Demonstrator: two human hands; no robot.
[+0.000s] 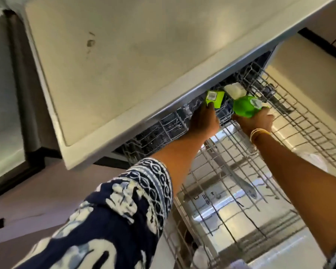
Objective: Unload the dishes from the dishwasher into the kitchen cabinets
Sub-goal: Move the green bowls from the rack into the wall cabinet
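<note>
Kitchen, pale table [109, 61] edge overhangs open dishwasher. Wire rack [231, 171] pulled out beneath. Left hand [203, 123] reaches deep under overhang, fingers pinching square green cup [214, 99] at rack's far end. Right hand [255, 121], gold bangles [258, 133] on wrist, grips round green cup [244, 107] just beside it. White container [235, 91] sits behind both cups. Left sleeve [113, 214] blue-white print.
</note>
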